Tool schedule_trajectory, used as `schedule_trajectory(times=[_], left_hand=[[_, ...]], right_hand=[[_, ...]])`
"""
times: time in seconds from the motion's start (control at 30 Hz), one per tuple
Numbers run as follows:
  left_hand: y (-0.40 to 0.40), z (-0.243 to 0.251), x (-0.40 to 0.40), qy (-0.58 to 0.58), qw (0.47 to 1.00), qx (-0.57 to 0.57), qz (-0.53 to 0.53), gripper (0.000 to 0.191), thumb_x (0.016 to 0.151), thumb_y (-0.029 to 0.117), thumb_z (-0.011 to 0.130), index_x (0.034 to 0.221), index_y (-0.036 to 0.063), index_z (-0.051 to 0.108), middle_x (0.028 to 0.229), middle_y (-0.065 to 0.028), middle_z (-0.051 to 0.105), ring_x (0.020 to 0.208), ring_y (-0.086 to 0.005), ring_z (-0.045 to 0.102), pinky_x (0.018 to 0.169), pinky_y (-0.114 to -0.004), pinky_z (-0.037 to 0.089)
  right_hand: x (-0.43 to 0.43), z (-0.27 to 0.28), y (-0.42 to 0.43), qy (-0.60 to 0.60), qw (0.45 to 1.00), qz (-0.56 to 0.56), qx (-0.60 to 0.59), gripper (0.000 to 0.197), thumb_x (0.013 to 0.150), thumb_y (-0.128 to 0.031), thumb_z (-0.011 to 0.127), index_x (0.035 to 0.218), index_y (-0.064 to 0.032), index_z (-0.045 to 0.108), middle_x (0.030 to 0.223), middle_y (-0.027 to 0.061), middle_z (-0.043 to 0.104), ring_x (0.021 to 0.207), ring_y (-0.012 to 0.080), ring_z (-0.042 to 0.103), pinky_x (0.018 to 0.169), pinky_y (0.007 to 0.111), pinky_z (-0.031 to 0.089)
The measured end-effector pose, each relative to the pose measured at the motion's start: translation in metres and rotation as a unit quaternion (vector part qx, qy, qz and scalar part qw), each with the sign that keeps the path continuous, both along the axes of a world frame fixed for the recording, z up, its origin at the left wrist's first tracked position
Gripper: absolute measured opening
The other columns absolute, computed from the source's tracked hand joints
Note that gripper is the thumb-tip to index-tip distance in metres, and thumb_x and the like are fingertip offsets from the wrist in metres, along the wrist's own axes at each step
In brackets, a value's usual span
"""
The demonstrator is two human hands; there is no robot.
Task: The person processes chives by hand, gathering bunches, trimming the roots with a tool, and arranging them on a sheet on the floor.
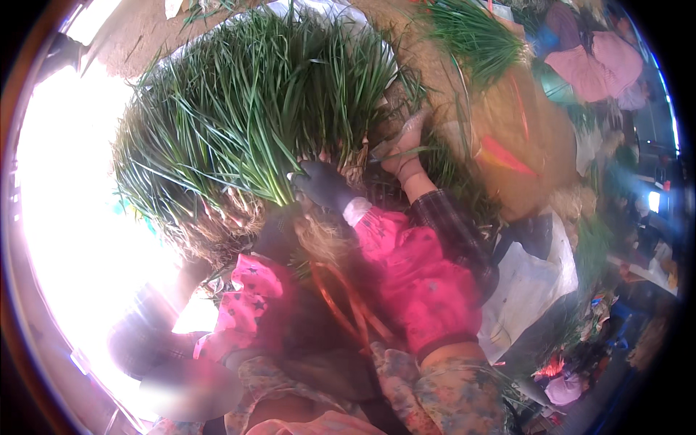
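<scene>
My left hand [277, 234], in a dark glove, is closed around the lower stems of a bunch of long-leaved allium plants [274, 182]. Pale fibrous roots [322, 234] hang beside it. My right hand [326, 185], also in a dark glove, is at the right side of these stems, its thumb against the leaves. How firmly its fingers close is hidden. Beyond both hands stands a broad heap of the same green plants [261, 92], roots towards me. Orange ties [348, 304] hang below my hands, over my lap.
My bare foot [405, 144] rests at the heap's right edge. White sheeting [522, 293] lies on the right, with a tan sack [522, 147] farther out. Another green bunch [478, 43] lies at the upper right. A person in pink [603, 65] is beyond it. Glare washes out the left.
</scene>
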State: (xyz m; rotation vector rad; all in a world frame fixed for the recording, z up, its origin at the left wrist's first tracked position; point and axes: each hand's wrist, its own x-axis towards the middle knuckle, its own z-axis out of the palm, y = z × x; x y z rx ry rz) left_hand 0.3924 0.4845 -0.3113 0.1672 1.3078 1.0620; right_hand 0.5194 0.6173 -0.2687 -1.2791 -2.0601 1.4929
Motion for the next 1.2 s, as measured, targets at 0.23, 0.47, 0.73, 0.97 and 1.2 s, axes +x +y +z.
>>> schedule_trajectory(times=[0.23,0.47,0.73,0.97,1.2], left_hand=[[0.073,0.088,-0.079,0.126,0.985,0.048,0.111,0.020,0.080,0.006,0.056,0.097,-0.0019,0.063,0.079,-0.0051,0.064,0.056,-0.0045,0.051,0.050,-0.016,0.041],[0.066,0.019,-0.003,-0.012,1.000,0.021,-0.009,0.025,0.081,0.014,0.060,0.100,-0.0017,0.057,0.080,-0.0099,0.062,0.064,-0.0165,0.058,0.058,-0.026,0.045],[0.086,-0.005,0.038,-0.033,0.999,0.003,-0.016,0.009,0.079,0.011,0.062,0.081,0.0031,0.058,0.065,-0.0019,0.055,0.051,-0.0092,0.050,0.044,-0.019,0.038],[0.072,0.030,-0.052,-0.037,0.998,0.041,-0.020,0.026,0.080,0.019,0.057,0.098,-0.0007,0.060,0.078,-0.0061,0.061,0.063,-0.0135,0.059,0.054,-0.023,0.049],[0.074,0.015,0.048,0.041,0.994,-0.052,-0.091,0.015,0.078,0.013,0.062,0.088,0.0011,0.061,0.061,-0.0022,0.057,0.043,-0.0077,0.048,0.037,-0.020,0.035]], right_hand=[[0.144,0.024,0.096,0.301,0.873,-0.310,-0.225,0.064,0.078,-0.059,0.041,0.118,-0.0093,0.045,0.109,0.0121,0.051,0.090,0.0295,0.054,0.063,0.040,0.050],[0.105,-0.113,0.080,-0.154,0.948,-0.241,-0.137,0.027,0.078,-0.028,0.058,0.086,-0.0020,0.061,0.071,0.0150,0.060,0.061,0.0261,0.058,0.060,0.039,0.046],[0.046,-0.059,0.061,0.072,0.971,-0.217,-0.070,0.028,0.074,-0.024,0.066,0.065,0.0007,0.054,0.057,0.0161,0.054,0.050,0.0280,0.048,0.054,0.041,0.040],[0.136,-0.074,0.058,-0.160,0.985,-0.058,-0.040,0.034,0.075,-0.034,0.063,0.079,-0.0008,0.062,0.069,0.0178,0.060,0.066,0.0321,0.058,0.065,0.040,0.045],[0.098,-0.086,0.051,-0.232,0.965,-0.112,-0.046,0.031,0.078,-0.026,0.056,0.097,-0.0027,0.061,0.094,0.0227,0.061,0.084,0.0353,0.060,0.074,0.040,0.046]])
